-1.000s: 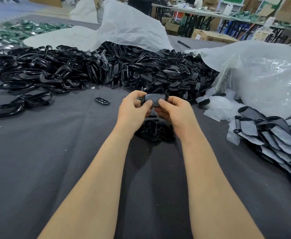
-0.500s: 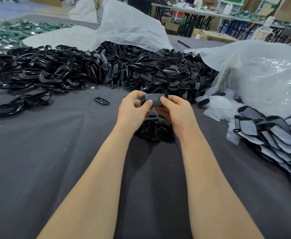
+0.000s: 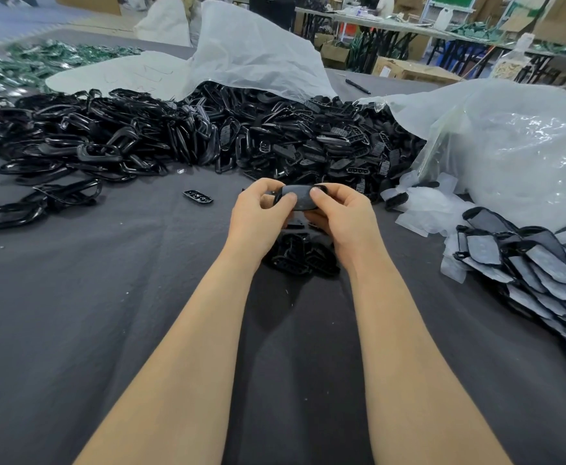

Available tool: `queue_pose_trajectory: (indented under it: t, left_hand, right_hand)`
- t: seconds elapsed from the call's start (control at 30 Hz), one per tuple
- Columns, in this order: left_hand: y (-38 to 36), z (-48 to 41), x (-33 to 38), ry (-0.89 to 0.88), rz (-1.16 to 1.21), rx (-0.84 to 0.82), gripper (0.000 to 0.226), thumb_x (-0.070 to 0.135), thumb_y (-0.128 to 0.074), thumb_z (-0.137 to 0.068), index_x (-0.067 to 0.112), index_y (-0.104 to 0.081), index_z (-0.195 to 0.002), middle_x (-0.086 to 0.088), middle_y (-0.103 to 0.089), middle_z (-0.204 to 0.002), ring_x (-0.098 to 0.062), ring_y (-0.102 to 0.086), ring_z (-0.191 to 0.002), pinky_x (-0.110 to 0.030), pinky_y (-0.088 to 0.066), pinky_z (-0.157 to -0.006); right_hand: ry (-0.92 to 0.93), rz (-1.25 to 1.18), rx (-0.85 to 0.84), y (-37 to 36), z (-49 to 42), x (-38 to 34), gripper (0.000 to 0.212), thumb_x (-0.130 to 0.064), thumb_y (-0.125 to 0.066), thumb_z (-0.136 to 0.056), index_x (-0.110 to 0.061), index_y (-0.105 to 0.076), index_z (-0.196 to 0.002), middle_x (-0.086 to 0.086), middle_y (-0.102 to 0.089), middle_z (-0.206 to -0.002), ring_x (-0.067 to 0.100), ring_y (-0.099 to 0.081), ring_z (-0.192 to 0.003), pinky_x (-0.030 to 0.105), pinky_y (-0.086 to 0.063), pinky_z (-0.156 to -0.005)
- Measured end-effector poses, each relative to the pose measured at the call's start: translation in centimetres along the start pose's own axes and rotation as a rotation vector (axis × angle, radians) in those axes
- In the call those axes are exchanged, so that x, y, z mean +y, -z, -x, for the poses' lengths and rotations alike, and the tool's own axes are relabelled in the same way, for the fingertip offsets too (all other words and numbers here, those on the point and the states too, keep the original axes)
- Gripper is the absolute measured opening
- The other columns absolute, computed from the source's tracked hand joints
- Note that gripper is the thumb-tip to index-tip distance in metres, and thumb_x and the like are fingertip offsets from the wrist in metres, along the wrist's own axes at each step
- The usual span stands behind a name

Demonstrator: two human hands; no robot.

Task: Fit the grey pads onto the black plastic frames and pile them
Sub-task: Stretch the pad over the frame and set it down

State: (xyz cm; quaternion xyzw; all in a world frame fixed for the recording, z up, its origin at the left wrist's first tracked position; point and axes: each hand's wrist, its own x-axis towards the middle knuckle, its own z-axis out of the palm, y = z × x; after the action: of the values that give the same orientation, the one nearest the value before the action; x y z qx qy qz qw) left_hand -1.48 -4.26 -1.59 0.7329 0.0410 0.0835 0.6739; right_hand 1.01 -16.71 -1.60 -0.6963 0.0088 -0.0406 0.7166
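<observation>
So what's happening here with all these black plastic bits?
A person pinches a grey pad in both hands, the left hand and the right hand, thumbs on top. A small pile of black frames lies under the hands, a big heap of black parts sits behind, and padded frames are piled at the right.

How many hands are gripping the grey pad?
2: the left hand pinches the grey pad at its left end, the right hand at its right end.
</observation>
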Motion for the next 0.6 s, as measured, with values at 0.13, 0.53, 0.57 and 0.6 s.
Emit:
queue_pose_trajectory:
  t: [0.13, 0.53, 0.57, 0.6]
  left_hand:
    - [-0.2, 0.03, 0.06, 0.01, 0.094, -0.009, 0.013, 0.018, -0.062, -0.092, 0.03, -0.064, -0.087, -0.001, -0.067, -0.094, -0.023, -0.066, -0.099, -0.036, -0.057, -0.087]
    - [-0.31, -0.22, 0.28, 0.1, 0.322, -0.048, 0.027, 0.003, -0.047, -0.098, 0.017, -0.069, -0.093, -0.008, -0.07, -0.1, -0.017, -0.068, -0.09, -0.028, -0.058, -0.08]
    - [-0.31, -0.22, 0.3, 0.101, 0.315, -0.067, 0.029, 0.004, -0.044, -0.099, 0.018, -0.069, -0.095, -0.006, -0.07, -0.099, -0.014, -0.068, -0.087, -0.027, -0.058, -0.08]
    - [-0.29, -0.22, 0.3, 0.1, 0.303, -0.083, 0.032, 0.004, -0.041, -0.1, 0.02, -0.068, -0.096, -0.004, -0.07, -0.097, -0.011, -0.068, -0.084, -0.026, -0.058, -0.079]
  right_hand:
    - [0.048, 0.033, -0.057, -0.55, 0.38, -0.03, 0.015, -0.006, -0.059, -0.093, -0.016, -0.067, -0.084, 0.002, -0.071, -0.083, 0.015, -0.069, -0.081, 0.022, -0.056, -0.069]
    - [0.055, 0.003, -0.08, -0.31, 0.42, -0.21, 0.017, -0.007, -0.061, -0.091, -0.019, -0.07, -0.083, -0.001, -0.073, -0.079, 0.012, -0.07, -0.078, 0.022, -0.056, -0.068]
    - [0.038, -0.025, -0.075, -0.21, 0.4, -0.25, 0.017, -0.006, -0.061, -0.091, -0.018, -0.07, -0.083, -0.001, -0.073, -0.078, 0.012, -0.07, -0.076, 0.021, -0.056, -0.066]
    - [0.023, -0.048, -0.071, -0.14, 0.37, -0.26, 0.017, -0.006, -0.061, -0.091, -0.017, -0.07, -0.083, 0.0, -0.073, -0.077, 0.012, -0.071, -0.075, 0.021, -0.055, -0.065]
